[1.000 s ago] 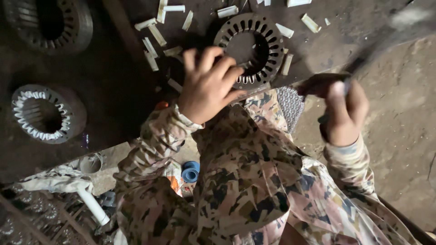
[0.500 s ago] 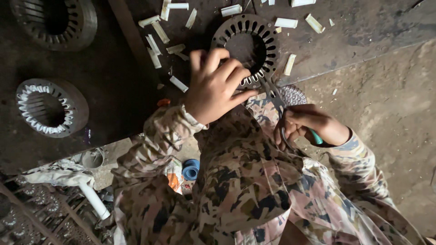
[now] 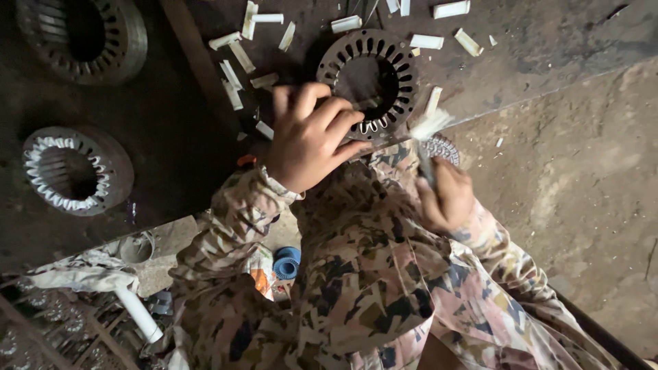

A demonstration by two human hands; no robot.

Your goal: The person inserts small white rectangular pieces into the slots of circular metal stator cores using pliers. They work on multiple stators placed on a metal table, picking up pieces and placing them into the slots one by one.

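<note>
left grip [image 3: 312, 133] clasps slotted stator ring [image 3: 370, 82] (near edge); right grip [image 3: 445, 195] holds white strip [image 3: 428, 127] beside it.

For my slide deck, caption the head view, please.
Left hand steadies a slotted stator core; right hand holds white paper strips.
</note>
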